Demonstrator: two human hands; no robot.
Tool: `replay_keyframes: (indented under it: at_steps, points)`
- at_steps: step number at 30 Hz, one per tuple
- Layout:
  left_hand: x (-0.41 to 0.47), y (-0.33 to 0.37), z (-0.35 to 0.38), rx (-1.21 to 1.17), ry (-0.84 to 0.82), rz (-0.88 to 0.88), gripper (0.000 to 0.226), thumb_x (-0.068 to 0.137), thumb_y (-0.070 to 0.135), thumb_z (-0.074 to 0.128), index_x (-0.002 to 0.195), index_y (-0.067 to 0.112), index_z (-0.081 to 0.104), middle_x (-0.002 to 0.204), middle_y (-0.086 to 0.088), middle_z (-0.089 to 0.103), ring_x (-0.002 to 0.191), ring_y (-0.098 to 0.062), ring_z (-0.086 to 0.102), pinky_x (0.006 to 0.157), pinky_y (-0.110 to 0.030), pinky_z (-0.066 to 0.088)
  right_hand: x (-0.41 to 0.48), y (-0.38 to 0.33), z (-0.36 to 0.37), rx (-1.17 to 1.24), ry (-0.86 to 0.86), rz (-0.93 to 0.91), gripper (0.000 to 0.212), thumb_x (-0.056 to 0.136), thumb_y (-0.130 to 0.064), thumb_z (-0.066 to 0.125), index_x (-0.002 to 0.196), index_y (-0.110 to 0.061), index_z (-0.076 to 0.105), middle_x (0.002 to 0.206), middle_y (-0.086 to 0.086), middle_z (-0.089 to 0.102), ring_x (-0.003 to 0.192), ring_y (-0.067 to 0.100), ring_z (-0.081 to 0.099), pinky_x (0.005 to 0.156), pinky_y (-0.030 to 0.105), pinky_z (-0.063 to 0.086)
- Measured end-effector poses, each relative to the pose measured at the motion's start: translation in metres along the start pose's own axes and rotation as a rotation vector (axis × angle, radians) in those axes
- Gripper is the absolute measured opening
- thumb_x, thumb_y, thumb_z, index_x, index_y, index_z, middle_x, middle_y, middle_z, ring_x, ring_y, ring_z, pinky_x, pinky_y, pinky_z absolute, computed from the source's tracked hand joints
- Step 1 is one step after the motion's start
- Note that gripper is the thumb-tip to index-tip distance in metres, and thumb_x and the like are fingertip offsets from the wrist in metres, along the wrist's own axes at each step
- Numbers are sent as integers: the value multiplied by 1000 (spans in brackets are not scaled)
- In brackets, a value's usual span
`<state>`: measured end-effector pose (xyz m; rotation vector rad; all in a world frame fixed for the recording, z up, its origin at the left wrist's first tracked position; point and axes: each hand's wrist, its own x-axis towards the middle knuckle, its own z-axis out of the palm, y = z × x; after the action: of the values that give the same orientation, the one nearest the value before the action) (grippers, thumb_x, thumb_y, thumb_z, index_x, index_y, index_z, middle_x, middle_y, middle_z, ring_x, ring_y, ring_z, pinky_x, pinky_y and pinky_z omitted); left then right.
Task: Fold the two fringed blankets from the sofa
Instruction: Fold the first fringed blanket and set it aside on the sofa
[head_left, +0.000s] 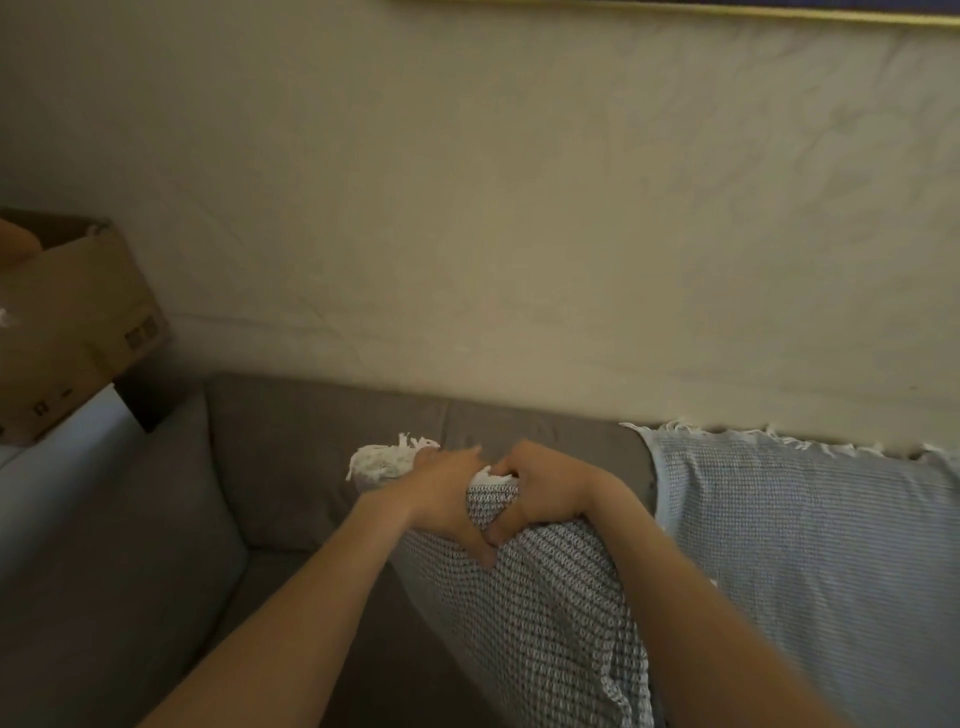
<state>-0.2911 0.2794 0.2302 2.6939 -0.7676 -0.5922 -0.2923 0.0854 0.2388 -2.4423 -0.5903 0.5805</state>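
Note:
A grey-and-white woven blanket with white fringe hangs in front of me over the grey sofa. My left hand and my right hand meet at its top edge, both gripping the fabric with curled fingers, thumbs touching below. White fringe sticks out to the left of my left hand. A light blue fringed blanket lies draped over the sofa back and seat on the right, its white fringe along the top of the backrest.
A cardboard box sits at the left beyond the sofa's arm. A pale wall rises behind the sofa, with a gold picture-frame edge at the top. The sofa's left seat is bare.

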Motion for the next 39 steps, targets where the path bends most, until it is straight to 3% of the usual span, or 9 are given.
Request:
replay_keyframes:
  at_steps: [3, 10, 15, 18, 21, 26, 30, 33, 39]
  points:
    - [0, -14, 4, -50, -26, -32, 73, 49, 61, 100, 106, 27, 70, 102, 11, 75, 97, -13, 70, 93, -40, 58, -5, 6, -3, 8, -54, 63, 40, 60, -46, 97, 95, -37, 78, 91, -17, 78, 82, 3, 74, 79, 34, 61]
    - [-6, -12, -12, -185, -114, -71, 60, 56, 42, 103, 100, 31, 64, 102, 17, 70, 96, -8, 68, 84, -29, 56, -9, -1, -14, -164, -188, 224, 81, 46, -51, 100, 120, -33, 70, 110, -16, 75, 98, 9, 71, 93, 34, 58]
    - [-7, -13, -22, -168, -227, -68, 48, 58, 40, 102, 95, 33, 72, 96, 17, 76, 94, -7, 71, 94, -35, 57, -7, -4, -21, -511, -293, 384, 49, 63, -21, 95, 105, -9, 74, 106, 7, 76, 94, 31, 72, 89, 47, 61]
    - [-8, -15, -26, -215, -228, -50, 44, 58, 42, 102, 92, 32, 77, 95, 16, 80, 92, -8, 76, 97, -41, 60, 1, -8, -16, -508, -115, 384, 30, 76, -4, 79, 104, -8, 66, 111, 12, 73, 102, 33, 69, 101, 50, 53]
    - [-9, -20, -31, -316, -158, -32, 45, 62, 45, 100, 96, 26, 78, 97, 11, 81, 91, -10, 77, 94, -43, 61, 12, -4, -9, -647, 258, 272, 36, 85, -17, 69, 120, -19, 60, 127, 6, 62, 127, 29, 53, 114, 51, 30]
    - [-14, -28, -23, -726, 108, -98, 37, 76, 31, 95, 106, 17, 80, 105, -1, 82, 100, -19, 78, 98, -43, 60, 11, 7, 4, -96, 701, 202, 50, 94, -29, 60, 143, -26, 52, 138, 6, 54, 128, 30, 53, 109, 51, 42]
    - [-4, -25, -12, -1000, 348, -254, 51, 79, 35, 92, 121, 15, 71, 109, -1, 80, 99, -20, 78, 97, -46, 61, 9, 17, 24, 202, 648, 336, 50, 96, -40, 58, 142, -22, 52, 139, 6, 54, 128, 27, 51, 109, 47, 44]
    - [-4, -20, -11, -1080, 535, -380, 74, 82, 42, 89, 134, 20, 41, 121, 2, 65, 107, -17, 66, 91, -37, 56, 6, 36, 41, 410, 629, 536, 55, 101, -39, 53, 149, -14, 45, 150, 16, 46, 138, 34, 42, 112, 46, 37]
    - [3, -30, -12, -1338, 740, -375, 79, 92, 33, 82, 149, 18, 30, 128, -6, 63, 110, -19, 67, 93, -38, 56, -1, 54, 66, 719, 500, 723, 87, 102, -64, 39, 160, 1, 29, 163, 22, 36, 147, 39, 39, 118, 48, 34]
